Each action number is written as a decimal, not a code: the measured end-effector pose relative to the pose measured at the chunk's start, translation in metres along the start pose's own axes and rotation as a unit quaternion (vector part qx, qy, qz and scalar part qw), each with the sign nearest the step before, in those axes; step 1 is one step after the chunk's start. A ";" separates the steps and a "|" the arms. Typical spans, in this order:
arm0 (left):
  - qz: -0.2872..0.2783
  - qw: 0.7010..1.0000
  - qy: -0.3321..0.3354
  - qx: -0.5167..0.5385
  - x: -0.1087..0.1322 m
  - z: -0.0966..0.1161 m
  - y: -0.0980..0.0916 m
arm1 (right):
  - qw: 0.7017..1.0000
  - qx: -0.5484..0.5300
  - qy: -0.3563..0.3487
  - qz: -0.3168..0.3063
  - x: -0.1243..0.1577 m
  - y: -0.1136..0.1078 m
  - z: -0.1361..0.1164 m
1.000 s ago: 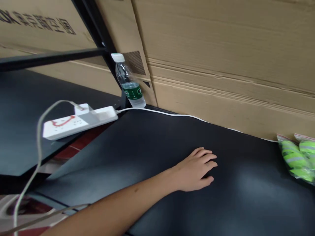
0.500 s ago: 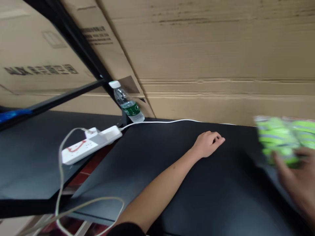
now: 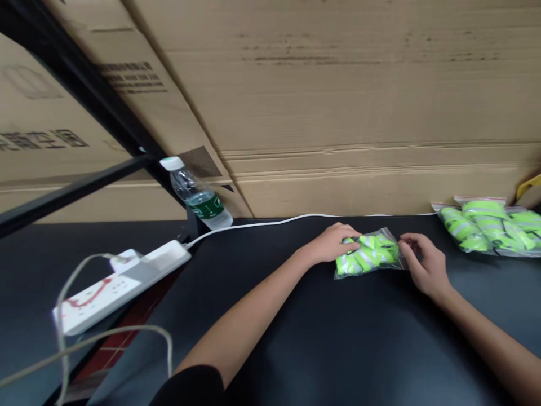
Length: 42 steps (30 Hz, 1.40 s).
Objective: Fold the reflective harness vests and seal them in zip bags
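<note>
A clear plastic bag of neon-green reflective straps (image 3: 368, 255) lies on the black tabletop (image 3: 338, 338) between my hands. My left hand (image 3: 329, 243) is closed on the bag's left end, thumb and fingers over its upper corner. At the opposite end, my right hand (image 3: 426, 265) has its thumb and fingers pinched together at the bag's edge. The exact grip of the right fingertips is partly hidden.
More bags of neon-green straps (image 3: 490, 228) are heaped at the back right. A water bottle (image 3: 200, 194) leans against the black frame (image 3: 114, 107). To the left lie a white power strip (image 3: 127, 287) and its cables. Cardboard (image 3: 338, 101) stands behind the table.
My right hand has come leftward from the heap, and one bag now lies between both hands. My left hand, earlier resting on bare tabletop, now holds it. The view has shifted.
</note>
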<state>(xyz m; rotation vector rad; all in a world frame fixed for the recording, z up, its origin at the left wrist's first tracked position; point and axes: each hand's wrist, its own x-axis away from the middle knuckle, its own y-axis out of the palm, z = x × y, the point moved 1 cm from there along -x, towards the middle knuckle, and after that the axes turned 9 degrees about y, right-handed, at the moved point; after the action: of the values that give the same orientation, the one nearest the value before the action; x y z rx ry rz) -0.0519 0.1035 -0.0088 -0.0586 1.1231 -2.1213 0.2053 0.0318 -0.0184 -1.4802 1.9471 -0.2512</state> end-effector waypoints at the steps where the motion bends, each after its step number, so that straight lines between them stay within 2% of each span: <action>1: 0.019 0.999 -0.008 -0.043 0.002 0.002 -0.002 | 0.996 -0.008 0.084 -0.043 -0.007 0.003 0.003; 3: 0.067 0.983 -0.026 -0.167 0.006 0.013 0.000 | 0.965 -0.078 0.211 -0.138 -0.018 0.009 0.007; 5: 0.089 0.958 -0.031 -0.271 0.009 0.029 0.009 | 0.933 -0.151 0.260 -0.198 -0.022 0.013 0.007; 7: 0.078 0.944 -0.024 -0.320 0.013 0.046 0.024 | 0.925 -0.166 0.254 -0.227 -0.020 0.014 0.006; 9: 0.084 0.936 -0.033 -0.339 0.017 0.058 0.039 | 0.931 -0.165 0.227 -0.234 -0.014 0.014 0.006; 13: 0.118 0.935 -0.023 -0.334 0.022 0.055 0.055 | 0.959 -0.152 0.155 -0.182 0.001 0.016 0.008; 15: 0.114 0.939 0.001 -0.324 0.021 0.045 0.054 | 0.979 -0.125 0.079 -0.139 0.006 0.017 0.009; 17: 0.103 0.949 -0.002 -0.298 0.021 0.035 0.050 | 0.990 -0.068 -0.064 -0.103 0.008 0.016 0.009; 18: 0.100 0.954 -0.012 -0.284 0.022 0.031 0.047 | 0.984 -0.037 -0.145 -0.093 0.007 0.016 0.009; 20: 0.089 0.959 -0.028 -0.269 0.023 0.026 0.043 | 0.951 0.011 -0.297 -0.087 0.005 0.014 0.008; 23: 0.052 0.957 -0.006 -0.284 0.026 0.024 0.038 | 0.879 0.052 -0.461 -0.108 0.002 0.011 0.007; 25: 0.038 0.953 0.019 -0.299 0.028 0.024 0.037 | 0.839 0.084 -0.525 -0.112 0.002 0.010 0.005; 28: 0.041 0.948 0.040 -0.314 0.029 0.022 0.035 | 0.807 0.106 -0.571 -0.108 0.006 0.008 -0.001; 30: 0.042 0.945 0.053 -0.320 0.029 0.021 0.035 | 0.799 0.096 -0.583 -0.114 0.009 0.008 -0.005; 32: 0.043 0.944 0.061 -0.320 0.028 0.021 0.035 | 0.806 0.084 -0.574 -0.122 0.010 0.007 -0.009; 35: 0.044 0.947 0.071 -0.309 0.028 0.019 0.033 | 0.834 0.079 -0.533 -0.118 0.009 0.007 -0.011; 39: 0.042 0.953 0.096 -0.284 0.028 0.017 0.033 | 0.883 0.098 -0.434 -0.150 0.008 0.010 -0.010; 42: 0.040 0.954 0.104 -0.278 0.028 0.016 0.036 | 0.900 0.107 -0.385 -0.174 0.009 0.013 -0.009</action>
<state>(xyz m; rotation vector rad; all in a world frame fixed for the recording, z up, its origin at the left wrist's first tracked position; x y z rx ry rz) -0.0460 0.0626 -0.0332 -0.0498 1.7911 -1.7095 0.1882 0.0256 -0.0222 -1.4684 0.9910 -0.0146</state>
